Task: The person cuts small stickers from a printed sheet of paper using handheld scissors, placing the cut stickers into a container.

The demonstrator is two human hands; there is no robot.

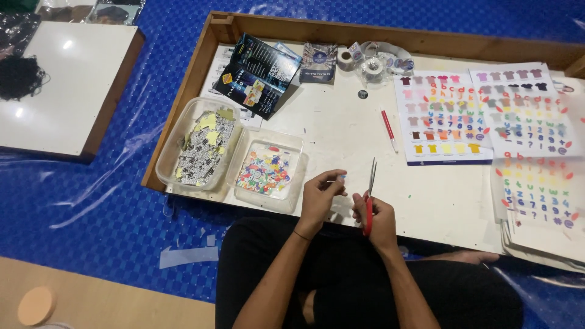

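Note:
My right hand (379, 219) grips red-handled scissors (370, 194), blades pointing up and away from me. My left hand (321, 196) pinches a tiny pale cut-out piece (340, 177) between thumb and fingertips, just left of the blades. Both hands hover over the near edge of a white work board (341, 128) with a wooden rim. Left of my left hand stands a clear tub of small colourful cut-outs (268, 170). Further left, a second clear tub (198, 145) holds striped and yellow paper scraps.
Sticker sheets with coloured shirts, letters and numbers (442, 119) lie at the right, more sheets stacked beneath (539, 195). A red pen (389, 129), dark printed packets (259, 73) and tape rolls (372, 64) sit further back. Another white board (67, 85) lies on the blue floor at left.

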